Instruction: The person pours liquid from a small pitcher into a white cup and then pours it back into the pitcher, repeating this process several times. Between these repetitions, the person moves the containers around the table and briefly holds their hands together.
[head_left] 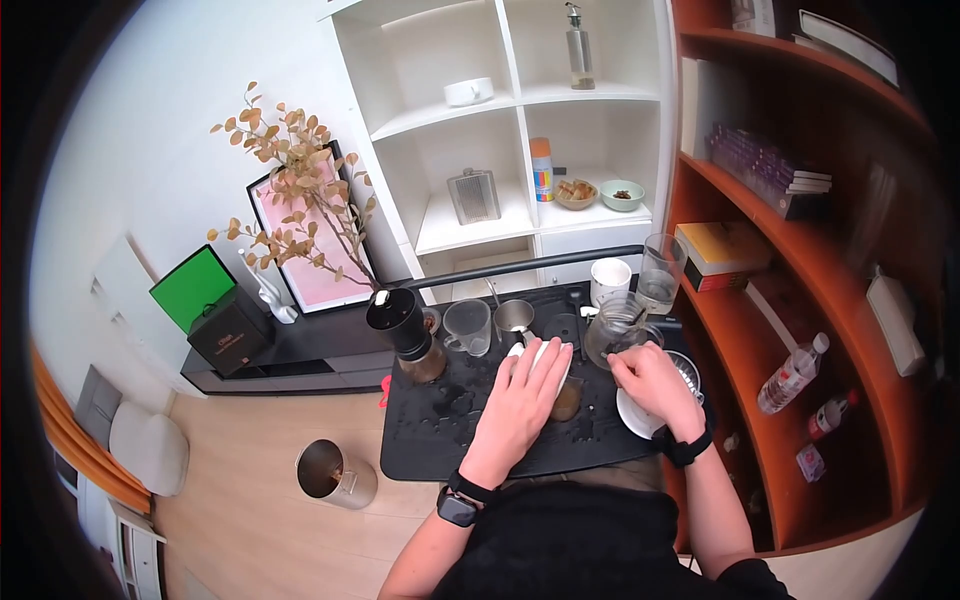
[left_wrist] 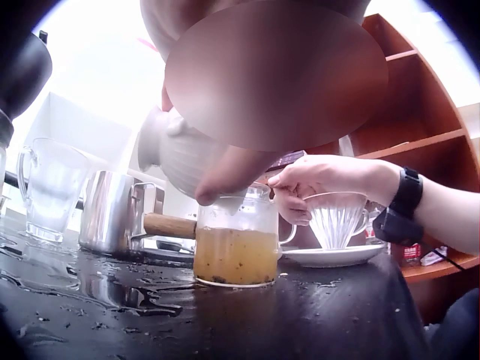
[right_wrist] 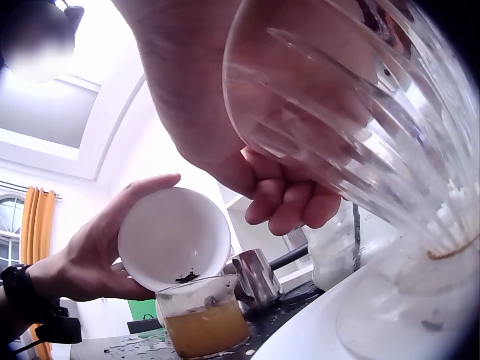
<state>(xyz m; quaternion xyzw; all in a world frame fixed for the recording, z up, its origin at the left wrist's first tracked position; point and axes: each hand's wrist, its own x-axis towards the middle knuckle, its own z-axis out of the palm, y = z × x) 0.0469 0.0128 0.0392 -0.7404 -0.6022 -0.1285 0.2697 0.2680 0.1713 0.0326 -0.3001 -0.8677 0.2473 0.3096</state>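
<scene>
My left hand (head_left: pixel 525 395) grips a white ribbed bowl (left_wrist: pixel 187 154), tipped over a glass pitcher (left_wrist: pixel 236 255) of amber tea. Inside the bowl (right_wrist: pixel 172 236), dark tea leaves lie by the lowered rim, right above the pitcher's mouth. My right hand (head_left: pixel 655 380) hovers with loosely curled fingers near a wide glass jug (head_left: pixel 605 335) and a clear ribbed dripper (left_wrist: pixel 335 217); no object shows in its fingers. The dripper stands on a white saucer (left_wrist: pixel 330 256). In the left wrist view, a blurred oval hides much of my left hand.
Water wets the black tray (head_left: pixel 440 430). Along its back stand a coffee grinder (head_left: pixel 405 335), a glass mug (head_left: pixel 468 328), a small steel pitcher (head_left: pixel 515 317), a white cup (head_left: pixel 610 280) and a tall glass (head_left: pixel 660 275). A metal bin (head_left: pixel 338 475) is on the floor, left.
</scene>
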